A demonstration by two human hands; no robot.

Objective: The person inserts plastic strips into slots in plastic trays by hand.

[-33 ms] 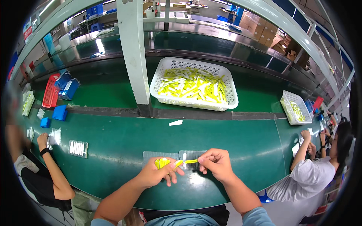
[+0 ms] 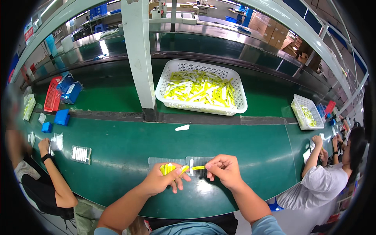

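My left hand (image 2: 167, 180) is closed round several slim yellow-and-white sticks (image 2: 168, 169). One of them pokes out between thumb and forefinger toward the right. Between the thumb and fingertips of my right hand (image 2: 225, 170) is a single yellow stick (image 2: 199, 167), held level with its free end pointing left. Beneath it lies a clear plastic tray (image 2: 189, 159), in which a white stick (image 2: 192, 163) stands at the left side; my right hand hides part of this tray. A second clear tray (image 2: 156, 160) lies beside it, partly behind my left hand.
Past a dark ledge, a white basket (image 2: 201, 111) holds many yellow-and-white sticks. A loose white stick (image 2: 182, 127) lies on the green table (image 2: 235, 141). At left is a filled tray (image 2: 81, 154) near a co-worker's arm (image 2: 55, 176). Another co-worker (image 2: 317, 176) sits at right. A post (image 2: 137, 58) rises mid-table.
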